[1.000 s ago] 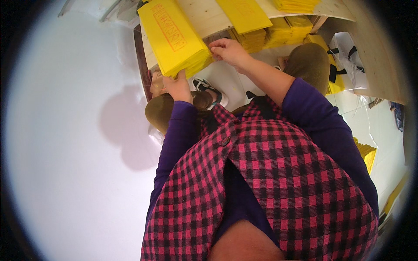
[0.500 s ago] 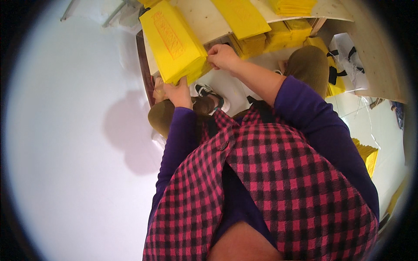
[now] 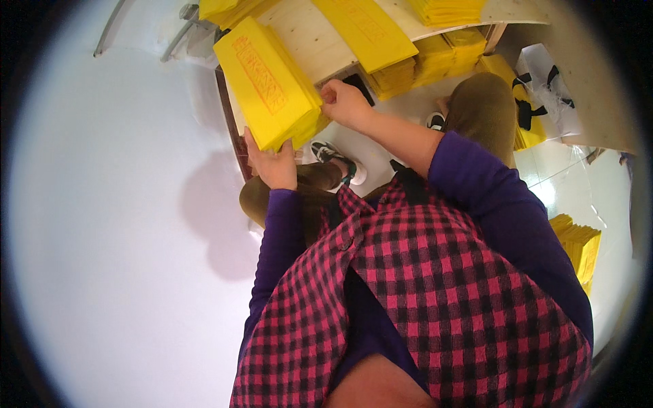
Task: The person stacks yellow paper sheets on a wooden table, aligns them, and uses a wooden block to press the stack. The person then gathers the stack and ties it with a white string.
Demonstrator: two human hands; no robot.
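A thick stack of yellow paper sheets (image 3: 262, 75) with a red printed panel on top lies at the near left of the wooden table. My left hand (image 3: 272, 165) is at its near end, with a finger along the left side and the thumb against the front edge, gripping that corner. At the right near corner, my right hand (image 3: 348, 103) has its fingers curled in a pinch against the sheet edges. Whether a single sheet is between those fingertips is too small to tell.
More yellow stacks lie on the table (image 3: 299, 42) and beneath its edge, beside a dark flat object (image 3: 358, 89). A white bag with black straps (image 3: 544, 88) stands at the right. Another yellow stack (image 3: 578, 248) sits on the floor at the lower right.
My left hand has shifted slightly left and spread a finger along the stack's side. My right hand has slid slightly down the right corner. The whole view has moved a little.
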